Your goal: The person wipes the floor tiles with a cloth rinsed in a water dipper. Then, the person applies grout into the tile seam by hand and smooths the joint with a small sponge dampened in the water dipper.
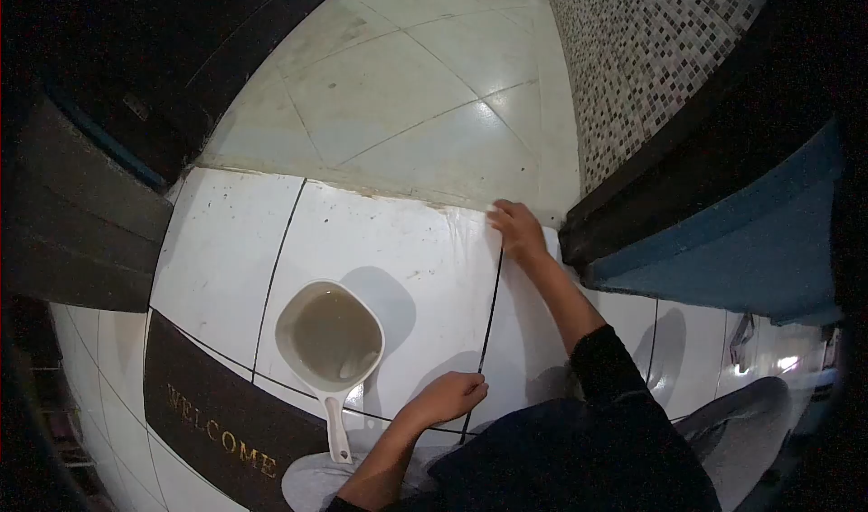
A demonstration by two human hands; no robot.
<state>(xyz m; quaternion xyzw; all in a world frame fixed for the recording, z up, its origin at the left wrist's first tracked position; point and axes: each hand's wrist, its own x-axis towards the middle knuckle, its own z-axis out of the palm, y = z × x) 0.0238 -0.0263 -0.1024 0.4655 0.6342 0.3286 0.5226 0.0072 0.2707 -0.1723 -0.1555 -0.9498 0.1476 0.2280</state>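
Observation:
My right hand (518, 229) reaches forward to the edge where the white tiles (389, 241) meet the beige floor. Its fingers are bent together at the tile surface, with a small pale spot at their tips; what they hold, if anything, is too small to make out. Closer to me, my left hand (448, 398) is curled into a loose fist above the white tiles, with nothing visible in it. Left of that hand stands a white water dipper (282, 331), holding cloudy water (330, 331) and a pale lump. Its handle (336, 431) points toward me.
A dark doormat (194, 399) lettered WELCOME lies at the lower left. A blue door (741, 250) and a mosaic wall (633, 51) bound the right side. Dark frames (81, 213) stand at left. Beyond the white tiles runs the beige tiled floor (407, 87), with specks and stains.

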